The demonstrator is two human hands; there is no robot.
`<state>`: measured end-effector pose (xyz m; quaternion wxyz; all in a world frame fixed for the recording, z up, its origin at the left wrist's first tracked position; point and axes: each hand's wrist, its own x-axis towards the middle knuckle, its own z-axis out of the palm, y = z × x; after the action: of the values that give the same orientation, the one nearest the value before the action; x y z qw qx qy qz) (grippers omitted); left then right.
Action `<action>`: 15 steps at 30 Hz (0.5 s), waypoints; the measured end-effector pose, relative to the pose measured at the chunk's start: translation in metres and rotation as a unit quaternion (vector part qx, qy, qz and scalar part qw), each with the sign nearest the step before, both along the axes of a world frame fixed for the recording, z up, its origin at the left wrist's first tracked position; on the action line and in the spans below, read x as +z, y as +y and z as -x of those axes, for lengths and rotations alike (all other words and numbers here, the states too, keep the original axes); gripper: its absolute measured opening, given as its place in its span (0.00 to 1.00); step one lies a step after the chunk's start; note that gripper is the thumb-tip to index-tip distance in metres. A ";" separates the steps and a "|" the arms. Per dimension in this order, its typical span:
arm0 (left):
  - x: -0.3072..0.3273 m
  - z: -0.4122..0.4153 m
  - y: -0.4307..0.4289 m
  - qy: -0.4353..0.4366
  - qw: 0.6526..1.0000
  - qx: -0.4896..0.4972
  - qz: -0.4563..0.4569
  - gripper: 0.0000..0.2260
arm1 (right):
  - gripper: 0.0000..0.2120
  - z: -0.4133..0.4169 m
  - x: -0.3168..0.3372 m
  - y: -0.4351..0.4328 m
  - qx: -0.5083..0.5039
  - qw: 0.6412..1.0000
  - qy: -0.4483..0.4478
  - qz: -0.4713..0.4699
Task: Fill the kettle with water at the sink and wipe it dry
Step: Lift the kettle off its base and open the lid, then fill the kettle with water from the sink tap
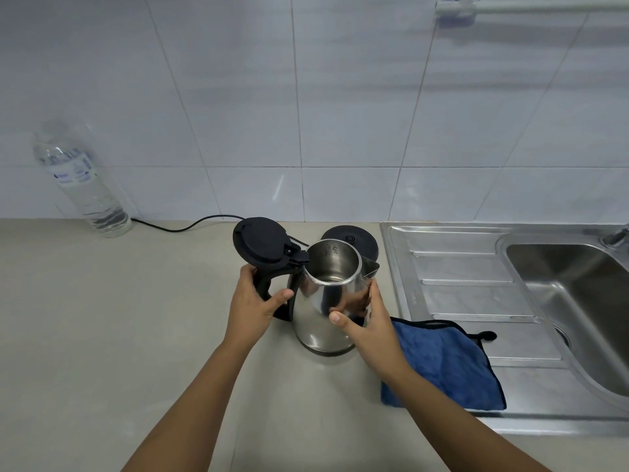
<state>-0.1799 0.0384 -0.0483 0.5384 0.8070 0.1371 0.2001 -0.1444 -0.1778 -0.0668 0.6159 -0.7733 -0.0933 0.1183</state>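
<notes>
A steel kettle (320,301) stands upright on the beige counter, its black lid (260,243) flipped open to the left and its inside looking empty. My left hand (253,303) is wrapped around the black handle. My right hand (366,321) grips the kettle's right side just under the spout. The round black kettle base (354,241) sits behind the kettle against the wall. A blue cloth (449,366) lies to the right, partly over the drainboard's edge. The steel sink basin (571,301) is at the far right, with a bit of the tap (616,236) visible.
A clear plastic water bottle (80,180) leans against the tiled wall at the back left. A black power cord (190,224) runs along the wall to the base. The ribbed drainboard (469,291) lies between counter and basin. A rail (531,7) hangs on the wall, top right.
</notes>
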 end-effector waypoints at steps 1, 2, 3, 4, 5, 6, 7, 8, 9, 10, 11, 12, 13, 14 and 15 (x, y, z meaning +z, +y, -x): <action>0.002 -0.004 0.001 0.003 1.000 -0.004 0.003 0.34 | 0.48 -0.001 -0.001 0.000 0.000 1.000 0.001 -0.002; 0.003 -0.007 0.001 0.006 1.000 -0.006 0.003 0.31 | 0.48 -0.002 -0.001 0.000 0.000 1.000 0.003 -0.004; 0.003 -0.011 0.003 0.010 1.000 -0.003 -0.001 0.28 | 0.48 -0.003 -0.002 0.000 0.002 1.000 0.005 -0.007; 0.002 -0.014 0.003 0.016 1.000 0.004 -0.005 0.25 | 0.47 -0.003 -0.003 0.000 0.006 1.000 0.004 -0.009; 0.001 -0.016 0.003 0.021 1.000 0.015 -0.005 0.22 | 0.46 -0.004 -0.002 -0.001 0.007 1.000 0.003 -0.012; 0.000 -0.018 0.003 0.024 0.999 0.026 0.000 0.19 | 0.45 -0.004 -0.002 -0.002 0.008 1.000 0.004 -0.012; -0.001 -0.020 0.002 0.022 0.999 0.036 0.007 0.15 | 0.44 -0.003 -0.001 -0.002 0.007 1.000 0.005 -0.017; -0.003 -0.020 0.001 0.017 0.999 0.046 0.013 0.13 | 0.42 -0.003 -0.001 -0.003 0.007 1.000 0.003 -0.023; -0.002 -0.021 -0.002 0.010 0.998 0.055 0.019 0.12 | 0.38 -0.003 -0.001 -0.004 0.007 1.000 0.001 -0.026; -0.002 -0.021 -0.006 0.003 0.998 0.064 0.023 0.13 | 0.35 -0.002 -0.001 -0.005 0.008 1.000 -0.002 -0.027; -0.001 -0.021 -0.009 -0.005 0.997 0.072 0.028 0.14 | 0.32 -0.003 0.000 -0.006 0.008 1.000 -0.002 -0.028; 0.001 -0.022 -0.013 -0.011 0.996 0.078 0.034 0.14 | 0.29 -0.003 0.001 -0.008 0.008 0.999 0.000 -0.031; 0.003 -0.023 -0.016 -0.016 0.996 0.082 0.037 0.15 | 0.26 -0.003 0.003 -0.010 0.006 0.999 0.002 -0.037; 0.005 -0.025 -0.019 -0.021 0.996 0.082 0.038 0.15 | 0.25 -0.004 0.004 -0.012 0.002 0.999 0.004 -0.044; 0.008 -0.028 -0.022 -0.028 0.996 0.079 0.037 0.16 | 0.26 -0.004 0.005 -0.015 -0.003 0.999 0.003 -0.053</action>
<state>-0.1523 0.0166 -0.0399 0.5540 0.7674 0.1923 0.2592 -0.1402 -0.1932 -0.0616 0.6566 -0.7394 -0.0951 0.1140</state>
